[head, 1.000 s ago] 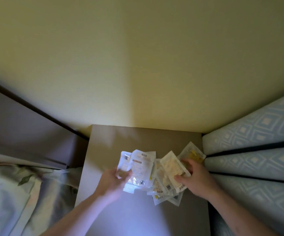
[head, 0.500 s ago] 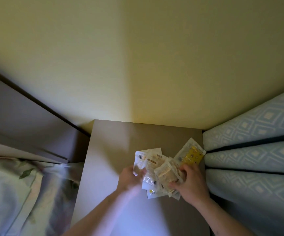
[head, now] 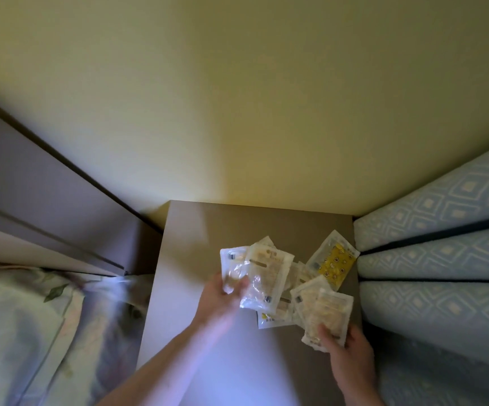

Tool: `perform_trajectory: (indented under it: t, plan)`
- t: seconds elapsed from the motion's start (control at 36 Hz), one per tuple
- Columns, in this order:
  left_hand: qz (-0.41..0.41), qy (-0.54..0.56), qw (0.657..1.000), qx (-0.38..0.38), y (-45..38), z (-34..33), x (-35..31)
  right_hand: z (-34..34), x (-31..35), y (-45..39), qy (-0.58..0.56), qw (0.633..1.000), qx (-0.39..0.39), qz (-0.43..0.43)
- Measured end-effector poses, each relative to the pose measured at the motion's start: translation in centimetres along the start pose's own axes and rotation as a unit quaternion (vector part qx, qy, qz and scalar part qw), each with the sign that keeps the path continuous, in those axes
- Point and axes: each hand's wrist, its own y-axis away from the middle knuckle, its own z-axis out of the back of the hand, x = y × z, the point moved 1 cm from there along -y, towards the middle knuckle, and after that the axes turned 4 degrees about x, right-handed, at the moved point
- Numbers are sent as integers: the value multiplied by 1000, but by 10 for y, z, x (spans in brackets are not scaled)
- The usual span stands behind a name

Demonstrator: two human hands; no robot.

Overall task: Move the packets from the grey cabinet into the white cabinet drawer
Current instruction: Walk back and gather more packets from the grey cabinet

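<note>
Several clear plastic packets lie on top of the grey cabinet (head: 184,259). My left hand (head: 222,300) grips a pair of pale packets (head: 263,273) by their lower edge, holding them just above the cabinet top. My right hand (head: 351,358) pinches another bunch of pale packets (head: 322,312) near the cabinet's right front. A packet with a yellow print (head: 334,262) rests flat near the right edge, untouched. Between my hands lie more packets (head: 275,316), partly covered. No white cabinet is in view.
A yellow wall (head: 237,112) rises behind the cabinet. Blue patterned cushions (head: 442,259) press against its right side. A grey board (head: 32,200) leans at the left, and floral bedding (head: 32,332) fills the lower left.
My right hand has pulled back toward me with its packets, away from the yellow packet. My left hand has shifted its packets slightly up and left. The pile has spread apart.
</note>
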Motion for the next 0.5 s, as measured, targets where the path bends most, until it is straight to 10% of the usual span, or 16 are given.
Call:
perform_trajectory:
  t: [0.11,0.25,0.5]
  plan:
    - [-94,-92,990,59,-26,-9,-17,-1,-9,11,-55,996,-60,-23]
    - [-138,-415,895,87,-50,-17,-21,-1,-12,21,-79,993,-85,-32]
    - [-104,-445,888,44,-51,-5,-17,-1,-5,45,-99,990,-72,-64]
